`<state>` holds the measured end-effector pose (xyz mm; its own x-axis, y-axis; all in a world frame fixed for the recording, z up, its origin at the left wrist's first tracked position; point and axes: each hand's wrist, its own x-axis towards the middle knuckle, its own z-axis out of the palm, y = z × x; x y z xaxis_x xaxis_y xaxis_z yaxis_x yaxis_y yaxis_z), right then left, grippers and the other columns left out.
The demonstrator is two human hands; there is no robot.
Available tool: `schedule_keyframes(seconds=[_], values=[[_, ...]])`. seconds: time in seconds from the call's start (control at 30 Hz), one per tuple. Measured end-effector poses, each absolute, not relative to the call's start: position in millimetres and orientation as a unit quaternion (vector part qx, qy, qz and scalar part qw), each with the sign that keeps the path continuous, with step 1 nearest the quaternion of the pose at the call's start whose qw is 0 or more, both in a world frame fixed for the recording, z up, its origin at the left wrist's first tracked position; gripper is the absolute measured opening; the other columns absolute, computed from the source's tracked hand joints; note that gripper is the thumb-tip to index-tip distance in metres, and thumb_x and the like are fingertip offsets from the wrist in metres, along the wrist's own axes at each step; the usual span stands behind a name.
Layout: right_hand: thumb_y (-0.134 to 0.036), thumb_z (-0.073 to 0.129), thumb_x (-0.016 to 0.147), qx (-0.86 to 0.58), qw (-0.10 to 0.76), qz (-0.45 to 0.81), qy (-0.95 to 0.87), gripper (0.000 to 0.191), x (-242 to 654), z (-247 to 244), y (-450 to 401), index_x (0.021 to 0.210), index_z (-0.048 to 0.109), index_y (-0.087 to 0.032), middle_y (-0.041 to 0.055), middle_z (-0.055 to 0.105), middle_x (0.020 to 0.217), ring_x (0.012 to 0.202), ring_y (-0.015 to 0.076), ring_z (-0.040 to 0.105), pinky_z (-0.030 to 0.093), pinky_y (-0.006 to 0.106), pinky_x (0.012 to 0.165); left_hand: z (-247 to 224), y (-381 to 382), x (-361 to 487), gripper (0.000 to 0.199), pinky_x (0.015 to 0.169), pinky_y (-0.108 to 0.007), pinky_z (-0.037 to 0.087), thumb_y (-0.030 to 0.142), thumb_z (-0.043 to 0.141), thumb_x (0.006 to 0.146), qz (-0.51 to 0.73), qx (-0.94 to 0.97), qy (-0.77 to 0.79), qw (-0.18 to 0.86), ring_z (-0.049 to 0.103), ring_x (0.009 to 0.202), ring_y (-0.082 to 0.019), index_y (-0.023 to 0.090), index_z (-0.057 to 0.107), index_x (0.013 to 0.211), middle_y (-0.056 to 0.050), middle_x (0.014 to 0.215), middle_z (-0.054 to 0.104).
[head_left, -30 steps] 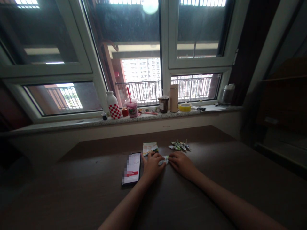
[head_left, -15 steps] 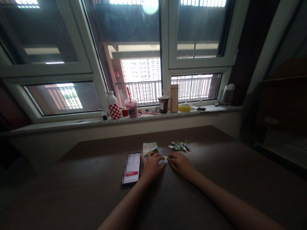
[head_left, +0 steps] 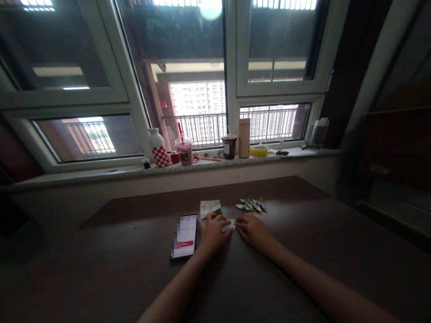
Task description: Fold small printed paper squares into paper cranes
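A small patterned piece of folded paper (head_left: 230, 225) lies on the brown table between my two hands. My left hand (head_left: 215, 231) has its curled fingers on the paper's left side, with the thumb apart near the phone. My right hand (head_left: 255, 230) holds the paper's right end with its fingertips pressed together. Behind my left hand sits a stack of printed paper sheets (head_left: 209, 208). A heap of small pointed folded paper pieces (head_left: 252, 205) lies behind my right hand. How the paper is creased under my fingers is too small to make out.
A phone (head_left: 184, 237) with a lit screen lies left of my left hand. On the windowsill stand a checkered bottle (head_left: 159, 148), a pink drink cup (head_left: 184, 151), a brown drink cup (head_left: 229, 147), a tan flask (head_left: 244, 138), yellow tape (head_left: 259, 151) and black scissors (head_left: 282, 153).
Both hands stay in nearly the same place on the paper. The whole view shifts very slightly.
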<state>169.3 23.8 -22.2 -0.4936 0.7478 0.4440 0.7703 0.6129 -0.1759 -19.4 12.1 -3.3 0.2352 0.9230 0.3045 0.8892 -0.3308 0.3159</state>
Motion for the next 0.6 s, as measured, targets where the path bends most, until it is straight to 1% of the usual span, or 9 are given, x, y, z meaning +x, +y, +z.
schedule_keyframes(seconds=[0.23, 0.33, 0.5, 0.6], values=[[-0.020, 0.053, 0.093, -0.440, 0.241, -0.020, -0.865, 0.027, 168.3, -20.8, 23.1, 0.110, 0.072, -0.021, 0.0093, 0.070, 0.107, 0.104, 0.0226, 0.061, 0.048, 0.036, 0.094, -2.5, 12.3, -19.5, 0.024, 0.104, -0.080, -0.005, 0.045, 0.059, 0.087, 0.219, 0.786, 0.577, 0.040, 0.041, 0.127, -0.033, 0.040, 0.071, 0.107, 0.002, 0.120, 0.068], [-0.022, 0.052, 0.093, -0.444, 0.236, -0.022, -0.864, 0.027, 168.1, -21.4, 23.3, 0.112, 0.072, -0.020, 0.0092, 0.069, 0.109, 0.106, 0.0232, 0.061, 0.047, 0.036, 0.095, -1.8, 12.5, -19.4, 0.024, 0.104, -0.080, -0.005, 0.045, 0.059, 0.087, 0.213, 0.783, 0.583, 0.046, 0.040, 0.128, -0.033, 0.040, 0.071, 0.107, 0.001, 0.121, 0.068], [-0.023, 0.053, 0.093, -0.451, 0.234, -0.026, -0.861, 0.027, 167.4, -22.4, 24.1, 0.112, 0.072, -0.023, 0.0085, 0.070, 0.109, 0.106, 0.0228, 0.061, 0.047, 0.036, 0.095, -1.9, 12.4, -19.7, 0.025, 0.104, -0.080, -0.004, 0.046, 0.058, 0.087, 0.204, 0.785, 0.583, 0.037, 0.039, 0.129, -0.033, 0.041, 0.071, 0.108, 0.001, 0.121, 0.067], [-0.022, 0.052, 0.093, -0.453, 0.231, -0.027, -0.861, 0.027, 166.9, -21.4, 23.6, 0.112, 0.072, -0.023, 0.0085, 0.070, 0.109, 0.106, 0.0232, 0.061, 0.048, 0.037, 0.094, -2.9, 12.6, -20.0, 0.025, 0.103, -0.081, -0.003, 0.047, 0.058, 0.088, 0.203, 0.787, 0.582, 0.035, 0.040, 0.129, -0.033, 0.041, 0.070, 0.108, 0.002, 0.121, 0.067]])
